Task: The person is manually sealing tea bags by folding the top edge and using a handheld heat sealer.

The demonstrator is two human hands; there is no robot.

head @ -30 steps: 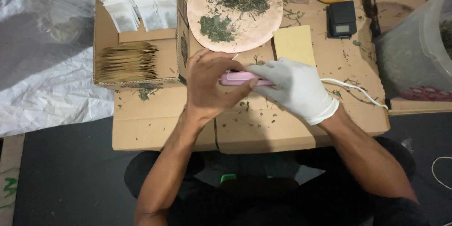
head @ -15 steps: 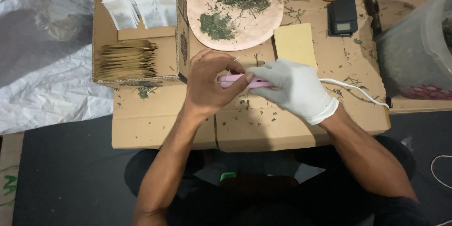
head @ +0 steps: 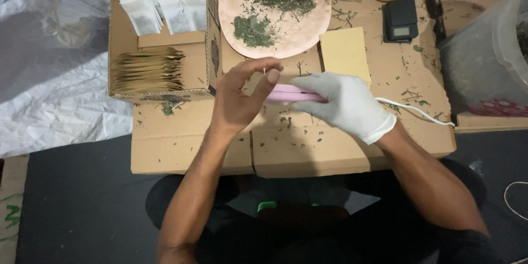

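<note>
My gloved right hand [head: 346, 102] grips the pink sealer [head: 291, 94], lying left-right on the cardboard surface [head: 308, 148]; my bare left hand [head: 239, 96], fingers loosely curled, hovers at its tip.

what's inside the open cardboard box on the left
The box holds a row of white filter bags at its far end and a stack of brown paper sachets nearer. Whatever lies beneath them is covered.
</note>
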